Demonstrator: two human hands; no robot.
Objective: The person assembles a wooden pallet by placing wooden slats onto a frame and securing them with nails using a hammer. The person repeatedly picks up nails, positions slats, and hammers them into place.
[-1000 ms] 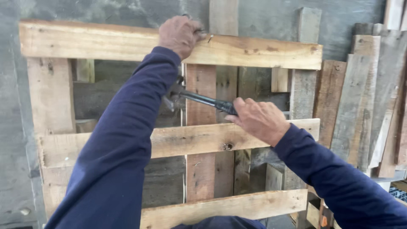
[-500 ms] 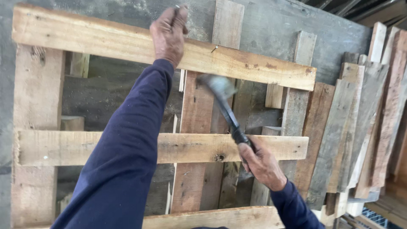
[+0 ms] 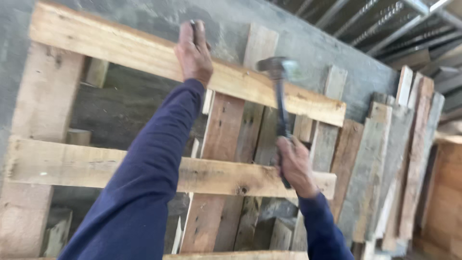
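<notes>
A wooden pallet stands upright against a grey wall. My left hand grips the top board of the pallet near its middle, arm stretched up in a dark blue sleeve. My right hand is closed around the black handle of a hammer, held upright with its metal head raised near the top board, right of my left hand. The hammer head is blurred. Below my right hand runs the pallet's middle board, with a knot in it.
Several loose planks lean against the wall to the right of the pallet. A wooden crate side shows at the far right. A metal roof frame is overhead at the upper right.
The hammer has swung from lying level across the pallet's middle to pointing upright with its head near the top board. My left hand has kept its hold on the top board.
</notes>
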